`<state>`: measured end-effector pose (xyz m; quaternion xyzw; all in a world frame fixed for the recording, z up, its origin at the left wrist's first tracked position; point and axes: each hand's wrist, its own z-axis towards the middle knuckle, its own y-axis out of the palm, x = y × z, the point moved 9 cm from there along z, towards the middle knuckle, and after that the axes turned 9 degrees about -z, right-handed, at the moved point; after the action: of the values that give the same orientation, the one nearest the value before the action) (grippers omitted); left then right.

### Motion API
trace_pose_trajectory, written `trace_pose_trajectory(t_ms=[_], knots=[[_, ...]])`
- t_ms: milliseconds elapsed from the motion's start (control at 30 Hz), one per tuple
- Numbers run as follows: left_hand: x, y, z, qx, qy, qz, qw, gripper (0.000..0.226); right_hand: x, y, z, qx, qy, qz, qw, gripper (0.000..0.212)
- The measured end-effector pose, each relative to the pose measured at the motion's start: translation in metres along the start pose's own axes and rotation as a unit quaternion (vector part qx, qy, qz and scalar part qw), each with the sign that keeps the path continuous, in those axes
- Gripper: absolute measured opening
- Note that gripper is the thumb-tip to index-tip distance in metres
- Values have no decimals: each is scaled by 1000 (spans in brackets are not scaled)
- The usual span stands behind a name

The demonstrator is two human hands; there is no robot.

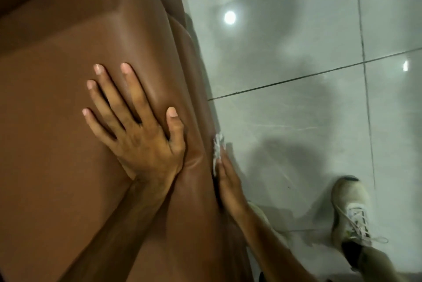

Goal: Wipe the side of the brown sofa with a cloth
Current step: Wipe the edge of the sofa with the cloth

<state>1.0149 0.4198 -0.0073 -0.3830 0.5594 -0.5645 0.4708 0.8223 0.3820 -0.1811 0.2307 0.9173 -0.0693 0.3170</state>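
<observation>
Your left hand lies flat on the top of the brown sofa, fingers spread and extended, thumb set along the rounded edge nearest the floor; it grips nothing. Your right hand is pressed against the outer side of the sofa, just below that edge, palm toward the leather. The white cloth sits between this hand and the sofa side, bunched at the fingertips; only a narrow strip of it shows beyond them. The fingers of the right hand are extended flat over the cloth, pinning it rather than curled round it. The grey tiled floor runs beside the sofa, glossy, with dark grout lines. One pale laced shoe stands on it, well apart from the sofa.
</observation>
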Motion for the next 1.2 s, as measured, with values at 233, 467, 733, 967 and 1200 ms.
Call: trace_pose_trajectory(t_ms=[233, 467, 733, 967, 1200], knots=[[-1, -5, 0, 32, 5, -27, 999, 77, -8, 5, 71, -33, -28, -36, 998, 51], [-7, -22, -113, -105, 15, -77, 991, 75, 111, -17, -99, -87, 78, 78, 990, 57], [-18, -17, -206, -60, -11, -54, 997, 79, 135, -19, -30, -62, 26, 3, 998, 58], [-19, -21, -207, -60, -17, -41, 997, 79, 167, -34, -171, -114, 80, 73, 988, 51], [-17, -18, -209, -45, -11, -42, 998, 78, 157, -27, -74, -90, 57, -14, 994, 54]])
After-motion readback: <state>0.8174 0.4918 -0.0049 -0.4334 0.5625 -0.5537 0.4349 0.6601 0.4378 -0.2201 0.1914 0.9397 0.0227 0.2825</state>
